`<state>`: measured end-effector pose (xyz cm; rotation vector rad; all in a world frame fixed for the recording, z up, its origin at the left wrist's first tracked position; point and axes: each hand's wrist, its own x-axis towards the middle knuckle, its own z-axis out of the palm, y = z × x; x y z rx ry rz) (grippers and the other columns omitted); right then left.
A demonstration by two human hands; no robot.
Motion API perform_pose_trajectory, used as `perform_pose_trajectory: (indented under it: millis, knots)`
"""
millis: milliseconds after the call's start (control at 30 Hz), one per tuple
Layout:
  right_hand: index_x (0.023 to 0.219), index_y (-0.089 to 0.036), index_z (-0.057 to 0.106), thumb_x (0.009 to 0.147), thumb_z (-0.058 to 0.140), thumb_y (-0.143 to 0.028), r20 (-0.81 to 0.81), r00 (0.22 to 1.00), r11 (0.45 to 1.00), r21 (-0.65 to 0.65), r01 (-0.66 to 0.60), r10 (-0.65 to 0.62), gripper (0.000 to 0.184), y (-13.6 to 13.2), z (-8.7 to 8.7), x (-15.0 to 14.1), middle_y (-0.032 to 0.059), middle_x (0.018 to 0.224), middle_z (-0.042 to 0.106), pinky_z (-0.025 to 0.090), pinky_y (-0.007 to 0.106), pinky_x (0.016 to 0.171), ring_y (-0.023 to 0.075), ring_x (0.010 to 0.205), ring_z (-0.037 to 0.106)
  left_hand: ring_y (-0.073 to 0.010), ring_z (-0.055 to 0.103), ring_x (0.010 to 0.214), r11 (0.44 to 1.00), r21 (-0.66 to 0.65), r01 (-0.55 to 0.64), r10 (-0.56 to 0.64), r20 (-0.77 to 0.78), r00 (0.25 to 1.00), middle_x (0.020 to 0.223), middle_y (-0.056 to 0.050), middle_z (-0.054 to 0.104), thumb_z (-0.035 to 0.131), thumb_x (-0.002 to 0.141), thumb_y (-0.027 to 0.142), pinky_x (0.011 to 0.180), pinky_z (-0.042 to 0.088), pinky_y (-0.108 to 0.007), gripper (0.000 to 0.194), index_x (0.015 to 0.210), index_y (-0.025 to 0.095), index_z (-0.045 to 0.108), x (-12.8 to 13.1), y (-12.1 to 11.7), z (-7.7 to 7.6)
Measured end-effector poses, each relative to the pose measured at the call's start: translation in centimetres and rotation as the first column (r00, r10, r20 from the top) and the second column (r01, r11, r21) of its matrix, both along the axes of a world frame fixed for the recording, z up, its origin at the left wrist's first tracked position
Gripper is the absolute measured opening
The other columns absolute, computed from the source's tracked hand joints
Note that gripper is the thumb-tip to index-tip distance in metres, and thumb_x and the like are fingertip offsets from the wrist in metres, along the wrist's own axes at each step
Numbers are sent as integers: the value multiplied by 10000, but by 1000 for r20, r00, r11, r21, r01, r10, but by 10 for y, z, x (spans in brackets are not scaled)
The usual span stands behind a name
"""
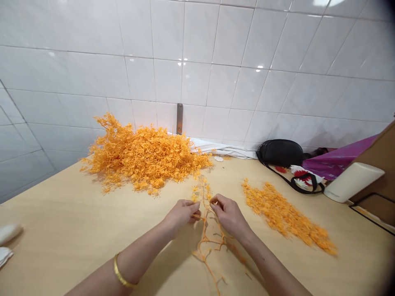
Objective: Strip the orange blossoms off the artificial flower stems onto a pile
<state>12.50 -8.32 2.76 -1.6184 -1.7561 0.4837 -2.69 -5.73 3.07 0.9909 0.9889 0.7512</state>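
Note:
An orange plastic flower stem (204, 238) with thin branches lies lengthwise on the table, its small blossoms at the far end. My left hand (185, 213) pinches a side branch on the left of this stem. From the right, my right hand (226, 211) has thumb and fingers closed on another branch; its exact grip point is partly hidden by the fingers. Behind both hands spreads a big heap of orange artificial flower sprays (148, 156). To the right lies a long, flatter pile of orange sprays (286, 213).
A black bag (279, 152) with its strap rests at the back right, near red and white flowers (304, 176), purple cloth (339, 158) and a cream bottle-like object (353, 183). The tiled wall (197, 53) bounds the table behind. White objects (8, 234) sit at the left edge.

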Motion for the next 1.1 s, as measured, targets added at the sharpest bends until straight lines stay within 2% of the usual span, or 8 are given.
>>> perform_pose_trajectory:
  millis: [200,467,567,633,733,833,1000,1100]
  knots:
    - [664,-184,486,745,410,-230,-228,973,997,77,-24,41,120,-6,18,-2,-40,545,444,299,208,488,103,514,396,-101,505,488,929,-368,-30,132,255,958,556,-29,515,485,749,219,534,415,-224,154,637,112,489,36,7,-9]
    - [660,-183,499,753,398,-181,-197,960,979,94,-182,197,137,-20,15,-11,-43,567,454,286,202,496,93,525,386,-103,547,519,884,-459,-86,347,522,779,589,-33,539,478,764,197,563,464,-222,124,666,123,461,48,35,-17]
    - [639,-181,467,749,404,-186,-226,958,984,52,-170,177,127,-17,9,-3,-55,534,395,272,197,478,87,504,348,-153,592,632,924,-381,-45,268,559,785,705,-72,591,516,737,364,621,485,-293,235,748,132,480,32,44,-14]
    - [640,-182,461,745,406,-186,-240,956,985,26,-170,171,117,-14,7,2,-61,519,365,258,193,464,85,492,327,-187,603,681,946,-319,53,126,516,847,765,-101,608,530,697,454,626,486,-327,335,786,134,492,20,51,-11]
    - [651,-181,471,738,406,-177,-203,958,979,17,-202,202,109,-12,8,2,-59,526,367,248,193,467,85,497,325,-178,605,655,924,-301,237,-121,359,925,728,-110,613,549,697,406,610,484,-298,314,783,105,515,9,64,-11]
    - [641,-184,456,736,390,-152,-130,957,965,10,-262,261,120,-17,10,-6,-55,541,388,246,196,481,86,507,337,-165,597,593,890,-306,339,-272,240,932,658,-92,605,581,691,305,580,483,-277,238,773,86,535,11,75,-11]
    - [663,-190,491,735,392,-140,-54,932,931,-43,-361,359,133,-26,12,-10,-55,527,402,248,197,475,83,491,346,-115,554,496,925,-288,248,-191,213,958,567,-48,568,554,671,61,503,456,-214,75,733,87,521,30,80,-19]
    - [863,-197,532,753,439,-243,-180,946,960,-16,-278,271,151,-18,12,4,-45,572,454,305,202,492,93,510,400,-96,540,480,948,-258,187,-115,270,956,557,-11,547,518,700,65,500,449,-207,68,719,123,487,37,75,-26]
